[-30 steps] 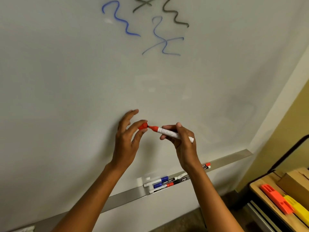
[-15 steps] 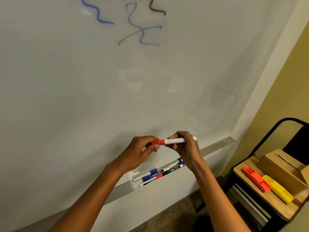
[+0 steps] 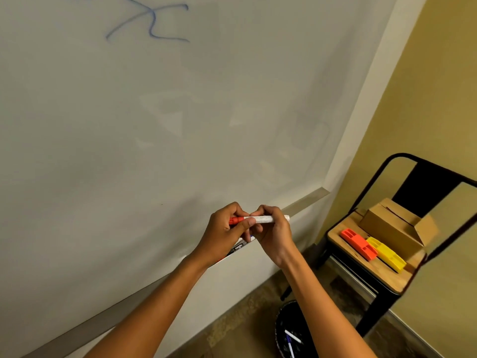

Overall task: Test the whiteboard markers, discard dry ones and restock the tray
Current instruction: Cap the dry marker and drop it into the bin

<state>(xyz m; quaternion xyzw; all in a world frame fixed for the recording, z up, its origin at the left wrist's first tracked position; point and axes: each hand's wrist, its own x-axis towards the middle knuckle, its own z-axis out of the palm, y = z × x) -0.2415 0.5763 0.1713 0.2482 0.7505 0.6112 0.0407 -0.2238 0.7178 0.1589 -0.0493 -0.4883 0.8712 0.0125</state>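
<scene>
Here, just above the tray point(image 3: 304, 202) near its right end, the left hand point(image 3: 224, 231) pinches the red cap point(image 3: 236, 220) while the right hand point(image 3: 271, 231) grips the white-barrelled marker point(image 3: 263, 219), held level.

Your left hand point(image 3: 227, 228) pinches the red cap point(image 3: 235, 220) while your right hand point(image 3: 271, 228) grips the white marker point(image 3: 265, 219) level before the whiteboard point(image 3: 154, 125). At four o'clock, a chair point(image 3: 374, 270) carries a cardboard box point(image 3: 392, 223).
</scene>
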